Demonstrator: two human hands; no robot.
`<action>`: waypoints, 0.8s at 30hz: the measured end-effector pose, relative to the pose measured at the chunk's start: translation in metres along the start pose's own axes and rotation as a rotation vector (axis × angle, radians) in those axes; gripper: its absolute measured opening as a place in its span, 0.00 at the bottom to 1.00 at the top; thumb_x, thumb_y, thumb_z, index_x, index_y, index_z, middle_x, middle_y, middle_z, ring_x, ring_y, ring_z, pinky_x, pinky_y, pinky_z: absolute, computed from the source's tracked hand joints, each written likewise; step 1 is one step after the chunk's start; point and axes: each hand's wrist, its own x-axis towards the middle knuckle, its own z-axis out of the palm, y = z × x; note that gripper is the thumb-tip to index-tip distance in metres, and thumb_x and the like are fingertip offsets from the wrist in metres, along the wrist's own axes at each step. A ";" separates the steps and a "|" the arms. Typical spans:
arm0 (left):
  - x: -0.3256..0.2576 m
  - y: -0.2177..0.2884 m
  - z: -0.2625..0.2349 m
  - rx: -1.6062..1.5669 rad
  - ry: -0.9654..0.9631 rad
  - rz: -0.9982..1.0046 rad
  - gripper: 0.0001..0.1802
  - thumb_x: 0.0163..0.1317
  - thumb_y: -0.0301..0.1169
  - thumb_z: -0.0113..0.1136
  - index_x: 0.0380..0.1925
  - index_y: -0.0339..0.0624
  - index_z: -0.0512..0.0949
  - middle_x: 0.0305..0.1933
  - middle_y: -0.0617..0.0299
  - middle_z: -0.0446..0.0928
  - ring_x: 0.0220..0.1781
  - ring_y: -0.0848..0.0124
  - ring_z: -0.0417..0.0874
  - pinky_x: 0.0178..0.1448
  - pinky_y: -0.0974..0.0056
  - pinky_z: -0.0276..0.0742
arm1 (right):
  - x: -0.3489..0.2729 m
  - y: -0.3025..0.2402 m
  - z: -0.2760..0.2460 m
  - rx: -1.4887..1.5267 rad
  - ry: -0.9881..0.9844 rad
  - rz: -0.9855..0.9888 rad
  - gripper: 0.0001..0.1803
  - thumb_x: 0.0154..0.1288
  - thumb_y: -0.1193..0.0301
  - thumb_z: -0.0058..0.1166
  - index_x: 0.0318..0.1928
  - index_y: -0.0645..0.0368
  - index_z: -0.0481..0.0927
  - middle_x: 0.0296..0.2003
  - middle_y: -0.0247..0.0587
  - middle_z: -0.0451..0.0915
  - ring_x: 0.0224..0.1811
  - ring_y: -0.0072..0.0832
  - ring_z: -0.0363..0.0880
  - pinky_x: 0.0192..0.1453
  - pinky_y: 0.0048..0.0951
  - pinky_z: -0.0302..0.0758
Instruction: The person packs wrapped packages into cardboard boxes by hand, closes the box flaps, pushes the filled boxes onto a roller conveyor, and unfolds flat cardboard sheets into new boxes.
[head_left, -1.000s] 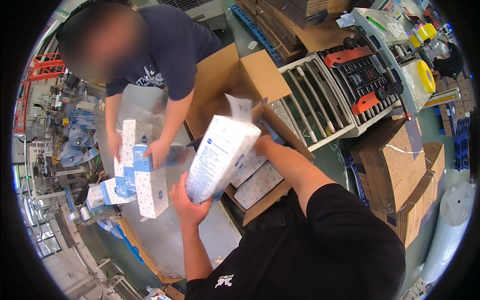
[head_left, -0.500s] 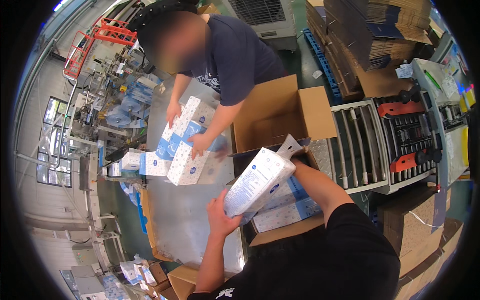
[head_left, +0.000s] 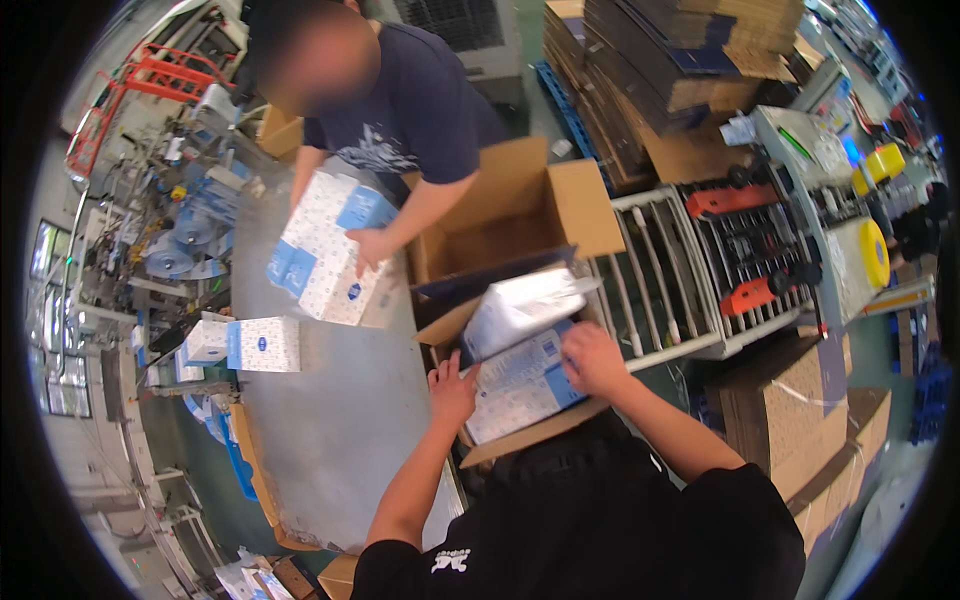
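Note:
An open cardboard carton [head_left: 535, 442] stands in front of me, holding white-and-blue tissue packs [head_left: 520, 388]. A white wrapped pack [head_left: 520, 308] sits tilted in its far part, its upper edge above the rim. At the carton's left side is my left hand [head_left: 453, 392], fingers apart, by the lower left corner of the tilted pack. My right hand [head_left: 596, 362] has curled fingers at the right end of the nearer packs; what they grip, if anything, is hidden. Across the metal table [head_left: 345, 430], a co-worker's hands hold a bundle of packs [head_left: 335, 250].
Another open carton [head_left: 490, 225] stands just beyond mine. More packs [head_left: 265, 345] lie on the table's left side. To the right run a roller conveyor [head_left: 655, 285] and a machine with red parts [head_left: 745, 297]. Flat cardboard stacks [head_left: 680, 80] stand behind.
The pack I held between both hands has gone down into the carton, tilted. My right hand has come off it to the near side. The co-worker has lifted and turned the bundle.

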 end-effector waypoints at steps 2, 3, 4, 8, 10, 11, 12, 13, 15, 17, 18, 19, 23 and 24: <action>0.003 0.011 0.003 -0.187 -0.124 -0.096 0.42 0.54 0.38 0.71 0.71 0.59 0.68 0.79 0.46 0.56 0.73 0.49 0.65 0.72 0.45 0.58 | -0.002 -0.013 -0.024 -0.199 0.224 0.196 0.20 0.48 0.75 0.62 0.45 0.55 0.79 0.55 0.46 0.76 0.62 0.47 0.71 0.64 0.45 0.69; 0.007 0.013 0.006 -0.192 0.055 -0.031 0.48 0.51 0.42 0.72 0.73 0.51 0.62 0.77 0.43 0.59 0.72 0.48 0.65 0.72 0.43 0.58 | -0.002 -0.010 -0.021 -0.250 0.297 0.334 0.19 0.50 0.74 0.62 0.46 0.55 0.79 0.52 0.47 0.79 0.58 0.49 0.74 0.61 0.47 0.71; 0.017 0.018 0.011 -0.284 0.117 0.001 0.54 0.50 0.44 0.73 0.74 0.38 0.57 0.78 0.41 0.55 0.74 0.46 0.63 0.74 0.45 0.54 | -0.005 -0.004 -0.017 -0.301 0.369 0.467 0.18 0.53 0.73 0.62 0.47 0.56 0.79 0.48 0.47 0.81 0.54 0.51 0.78 0.58 0.49 0.73; 0.080 0.072 -0.025 -0.535 0.275 0.024 0.62 0.46 0.41 0.77 0.75 0.32 0.50 0.80 0.40 0.50 0.80 0.45 0.53 0.79 0.47 0.50 | -0.024 0.030 0.007 0.057 -0.090 0.965 0.16 0.61 0.67 0.60 0.47 0.60 0.80 0.37 0.54 0.84 0.44 0.54 0.83 0.50 0.52 0.78; 0.114 0.076 -0.030 -0.645 0.324 0.091 0.62 0.43 0.36 0.80 0.76 0.40 0.52 0.76 0.43 0.57 0.77 0.44 0.56 0.77 0.47 0.54 | -0.022 0.034 0.026 -0.081 -0.069 0.808 0.18 0.65 0.61 0.58 0.44 0.64 0.82 0.31 0.58 0.84 0.38 0.57 0.83 0.45 0.53 0.79; 0.126 0.068 -0.025 -0.637 0.318 0.100 0.62 0.42 0.36 0.80 0.75 0.41 0.53 0.72 0.43 0.60 0.74 0.43 0.61 0.76 0.46 0.57 | -0.010 0.029 0.018 -0.022 -0.084 0.839 0.17 0.64 0.60 0.58 0.40 0.64 0.83 0.35 0.60 0.84 0.42 0.57 0.83 0.48 0.53 0.79; 0.133 0.060 -0.021 -0.633 0.310 0.119 0.62 0.41 0.36 0.81 0.75 0.42 0.54 0.68 0.44 0.64 0.70 0.42 0.65 0.74 0.46 0.60 | -0.009 0.031 0.018 -0.024 -0.086 0.842 0.17 0.64 0.60 0.58 0.40 0.64 0.83 0.35 0.60 0.84 0.42 0.57 0.83 0.48 0.53 0.79; 0.129 0.054 -0.016 -0.635 0.308 0.117 0.62 0.41 0.36 0.81 0.75 0.42 0.54 0.68 0.44 0.64 0.70 0.42 0.65 0.74 0.46 0.60 | -0.009 0.033 0.018 -0.013 -0.114 0.847 0.17 0.64 0.59 0.57 0.40 0.63 0.83 0.35 0.60 0.84 0.43 0.57 0.83 0.49 0.53 0.80; 0.131 0.045 -0.016 -0.730 0.180 0.148 0.58 0.39 0.34 0.79 0.73 0.46 0.60 0.60 0.46 0.68 0.61 0.43 0.71 0.67 0.47 0.68 | -0.013 0.039 0.024 0.017 -0.144 0.819 0.18 0.65 0.58 0.57 0.40 0.63 0.83 0.35 0.60 0.84 0.43 0.57 0.83 0.50 0.53 0.79; 0.130 0.029 -0.031 -0.579 0.226 0.244 0.56 0.40 0.34 0.78 0.72 0.43 0.61 0.59 0.44 0.69 0.60 0.42 0.72 0.65 0.47 0.70 | -0.011 0.033 0.026 -0.013 -0.203 0.849 0.17 0.66 0.59 0.55 0.40 0.62 0.83 0.35 0.59 0.85 0.42 0.57 0.84 0.50 0.53 0.80; 0.129 0.030 -0.046 -0.432 0.266 0.336 0.54 0.41 0.33 0.78 0.71 0.41 0.62 0.58 0.42 0.69 0.58 0.42 0.72 0.62 0.48 0.72 | -0.008 0.026 0.018 -0.003 -0.202 0.858 0.17 0.67 0.60 0.54 0.40 0.62 0.83 0.35 0.58 0.85 0.42 0.56 0.84 0.50 0.53 0.80; 0.133 0.044 -0.069 -0.416 0.305 0.344 0.48 0.42 0.32 0.76 0.68 0.44 0.68 0.57 0.43 0.70 0.57 0.43 0.73 0.58 0.48 0.73 | -0.012 0.030 0.016 -0.003 -0.189 0.889 0.17 0.67 0.60 0.54 0.40 0.62 0.83 0.35 0.58 0.85 0.42 0.56 0.84 0.50 0.53 0.80; 0.119 0.045 -0.021 -0.120 0.090 0.266 0.40 0.55 0.36 0.67 0.71 0.63 0.70 0.75 0.43 0.60 0.75 0.44 0.62 0.76 0.41 0.54 | -0.006 0.033 0.020 -0.047 -0.161 0.797 0.18 0.66 0.59 0.54 0.34 0.63 0.85 0.33 0.57 0.85 0.40 0.55 0.85 0.46 0.51 0.81; 0.109 0.031 0.013 -0.039 0.012 0.276 0.37 0.58 0.37 0.64 0.71 0.67 0.70 0.78 0.45 0.57 0.78 0.45 0.58 0.79 0.40 0.49 | 0.003 0.030 0.021 -0.076 -0.187 0.711 0.18 0.66 0.60 0.54 0.31 0.63 0.85 0.33 0.57 0.85 0.39 0.55 0.85 0.46 0.51 0.81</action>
